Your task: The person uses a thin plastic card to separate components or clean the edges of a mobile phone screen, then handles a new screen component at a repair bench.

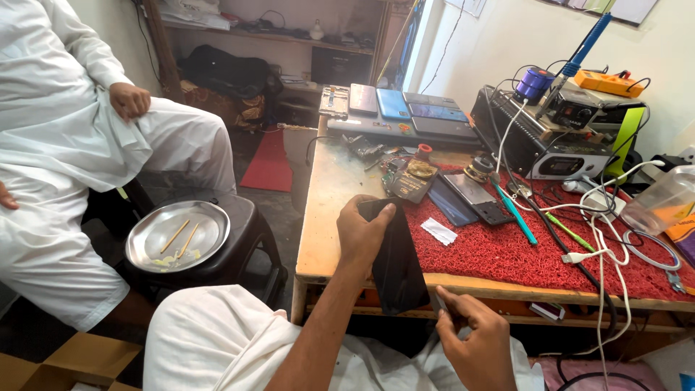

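Black phone (397, 261) clamped at its top in the left hand (360, 235); right hand (470, 334) pinches a thin tool at its lower edge, over the worktop (326, 217), beside red mat (507, 250).

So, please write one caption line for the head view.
Left hand holds a black phone; right hand works its lower edge.

The left hand (362, 235) grips the top of a black phone (397, 262), held tilted over the bench (326, 217) edge — the right hand (470, 334) pinches a thin blade (436, 303) at its lower corner. Behind lie a red mat (507, 250), phone parts (463, 195), a teal tool (515, 216) and white cables (597, 246). Left, a steel plate (177, 235) sits on a dark stool (246, 246) beside another person in white (65, 130).
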